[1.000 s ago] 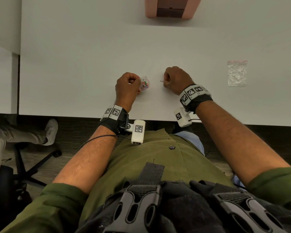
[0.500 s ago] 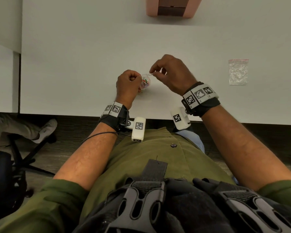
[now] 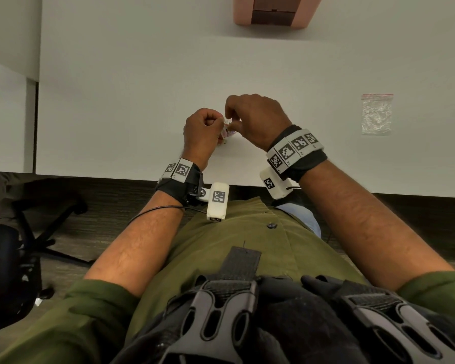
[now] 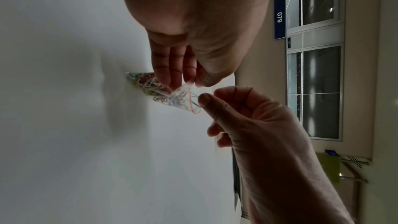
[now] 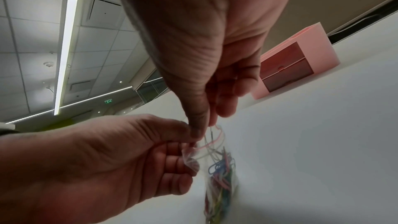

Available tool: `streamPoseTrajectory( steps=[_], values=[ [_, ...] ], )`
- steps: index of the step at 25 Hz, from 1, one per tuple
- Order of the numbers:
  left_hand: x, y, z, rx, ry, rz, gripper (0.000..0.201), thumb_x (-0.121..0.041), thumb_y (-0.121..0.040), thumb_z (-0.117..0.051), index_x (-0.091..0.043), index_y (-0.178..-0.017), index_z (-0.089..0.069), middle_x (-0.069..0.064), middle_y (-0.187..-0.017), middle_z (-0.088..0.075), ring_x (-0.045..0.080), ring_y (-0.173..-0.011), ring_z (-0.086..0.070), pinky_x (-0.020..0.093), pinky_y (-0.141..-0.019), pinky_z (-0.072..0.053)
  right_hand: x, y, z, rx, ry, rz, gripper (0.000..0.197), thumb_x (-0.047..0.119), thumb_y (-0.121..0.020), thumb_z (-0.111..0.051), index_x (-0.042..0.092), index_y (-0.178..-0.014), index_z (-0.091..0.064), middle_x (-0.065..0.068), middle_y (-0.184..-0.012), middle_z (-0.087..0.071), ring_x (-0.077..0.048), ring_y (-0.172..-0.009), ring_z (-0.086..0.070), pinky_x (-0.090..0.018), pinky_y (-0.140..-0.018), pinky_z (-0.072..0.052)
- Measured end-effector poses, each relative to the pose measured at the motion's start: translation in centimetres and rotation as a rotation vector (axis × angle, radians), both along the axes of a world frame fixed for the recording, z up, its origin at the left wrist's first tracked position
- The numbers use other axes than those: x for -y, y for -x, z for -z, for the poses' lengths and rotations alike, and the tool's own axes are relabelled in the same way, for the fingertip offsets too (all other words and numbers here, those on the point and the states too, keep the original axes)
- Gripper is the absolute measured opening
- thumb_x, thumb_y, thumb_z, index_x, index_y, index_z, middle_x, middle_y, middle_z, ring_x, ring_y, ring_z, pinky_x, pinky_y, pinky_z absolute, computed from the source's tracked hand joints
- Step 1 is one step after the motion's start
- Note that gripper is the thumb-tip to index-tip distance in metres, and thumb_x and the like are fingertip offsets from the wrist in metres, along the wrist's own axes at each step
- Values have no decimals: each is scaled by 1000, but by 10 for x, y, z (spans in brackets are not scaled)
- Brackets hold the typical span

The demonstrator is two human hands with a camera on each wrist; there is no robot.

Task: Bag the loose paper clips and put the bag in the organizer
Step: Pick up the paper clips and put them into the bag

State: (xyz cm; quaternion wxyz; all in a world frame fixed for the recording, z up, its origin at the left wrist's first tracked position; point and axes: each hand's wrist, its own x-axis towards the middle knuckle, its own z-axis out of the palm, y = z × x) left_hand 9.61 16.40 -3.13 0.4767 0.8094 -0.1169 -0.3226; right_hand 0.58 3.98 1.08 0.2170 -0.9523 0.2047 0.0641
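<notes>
Over the worktop's (image 3: pixel 142 101) near edge, the right hand (image 3: pixel 258 119) has swung across from the bare surface, pinching a paper clip (image 5: pixel 212 133) into the bag's (image 4: pixel 163 94) mouth; the left hand (image 3: pixel 202 132) grips the bag's lip. Organizer (image 3: pixel 273 11) waits far back.

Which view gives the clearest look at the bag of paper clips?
The right wrist view: the bag of paper clips hangs open-mouthed, coloured clips visible inside, the left hand pinching its rim. The left wrist view shows it smaller, partly behind fingers. In the head view both hands hide nearly all of it.
</notes>
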Motion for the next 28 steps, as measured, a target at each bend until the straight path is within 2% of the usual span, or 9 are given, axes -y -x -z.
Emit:
streamPoseTrajectory(
  steps=[3, 7, 10, 12, 17, 22, 23, 26, 28],
  values=[
    [1, 1, -2, -9, 7, 11, 9, -10, -94, -64, -8, -98, -73, -2, -84, -72, 9, -70, -72, 26, -58, -60, 0, 3, 0, 64, -30, 56, 16, 27, -94, -61, 22, -109, -58, 3, -100, -71, -22, -89, -65, -35, -74, -51],
    [2, -2, -5, -33, 7, 34, 7, -11, -94, -65, -11, -96, -72, 5, -87, -73, 22, -73, -75, 32, -59, -61, 17, 15, 5, 116, -140, 227, 23, 24, -92, -60, 29, -115, -58, 10, -109, -65, -11, -86, -57, -33, -78, -49],
    [3, -1, -9, -46, 16, 87, 10, -12, -94, -65, -8, -99, -73, 7, -88, -74, 13, -66, -69, 29, -60, -59, 23, 23, 14, 58, -243, 87, 47, 7, -87, -59, 28, -129, -55, 3, -127, -55, -13, -101, -59, -30, -86, -49],
    [5, -1, -14, -43, 28, 138, 10, -13, -94, -67, -8, -100, -74, 6, -88, -73, 10, -66, -68, 27, -61, -59, 24, 25, 17, 63, -267, 27, 48, 2, -87, -59, 24, -130, -57, 1, -131, -55, -14, -110, -57, -27, -90, -47],
    [9, -6, -23, -40, 66, 213, 9, -12, -94, -68, -10, -97, -76, -1, -75, -72, 11, -62, -67, 25, -61, -58, 28, 29, 9, 124, -318, 144, 15, 24, -93, -64, 24, -104, -73, 7, -105, -71, -7, -92, -64, -31, -86, -53],
    [11, -4, -23, -53, 104, 248, 12, -12, -95, -66, -15, -98, -77, 0, -90, -76, 9, -74, -68, 23, -65, -57, 37, 42, 5, 162, -385, 220, 15, 29, -94, -64, 24, -102, -76, 12, -95, -74, 2, -85, -64, -13, -80, -48],
    [12, -3, -23, -57, 113, 258, 14, -11, -95, -65, -16, -99, -77, -1, -93, -76, 9, -78, -68, 23, -68, -57, 37, 45, 6, 172, -402, 241, 15, 28, -94, -64, 23, -101, -76, 13, -94, -73, 4, -84, -63, -13, -81, -48],
    [16, -1, -19, -116, 152, 280, 20, -9, -95, -61, -19, -101, -76, -4, -101, -76, 10, -93, -68, 27, -78, -56, 34, 51, 9, 214, -467, 346, 13, 27, -93, -62, 19, -96, -72, 12, -91, -72, 1, -86, -66, -19, -83, -53],
    [19, 1, -14, -260, 199, 244, 19, -13, -96, -60, -19, -104, -76, 3, -110, -76, 15, -104, -68, 30, -87, -52, 33, 56, 16, 256, -559, 450, 13, 26, -92, -62, 16, -93, -70, 7, -90, -75, -5, -86, -70, -25, -83, -56]
  ],
)
